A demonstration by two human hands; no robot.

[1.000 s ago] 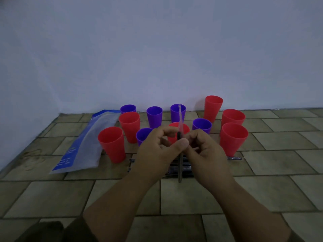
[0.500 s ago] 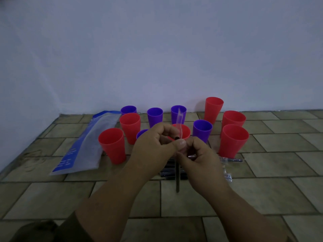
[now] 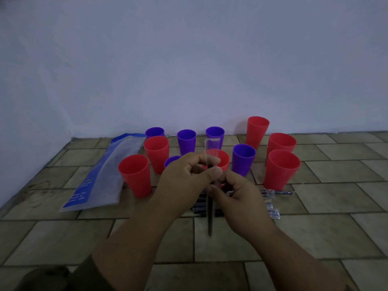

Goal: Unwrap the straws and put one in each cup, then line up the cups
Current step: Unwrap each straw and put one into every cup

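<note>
Several red cups [image 3: 136, 175] and purple cups [image 3: 243, 159] stand open-side up on the tiled floor near the wall, none with a straw in it. In front of them my left hand [image 3: 184, 181] pinches the clear wrapper [image 3: 211, 150], whose empty top sticks up above my fingers. My right hand [image 3: 239, 198] grips the dark straw [image 3: 210, 219], which hangs down below both hands. More wrapped dark straws [image 3: 279, 193] lie on the floor behind my hands, partly hidden.
A flat blue-and-clear plastic bag [image 3: 105, 177] lies on the floor left of the cups. A pale wall [image 3: 189, 70] closes the back and the left side. The tiled floor [image 3: 315, 238] stretches toward me and to the right.
The straw has slid lower out of the wrapper, its bottom end now well below my hands. The wrapper's empty top shows more clearly above my left fingers.
</note>
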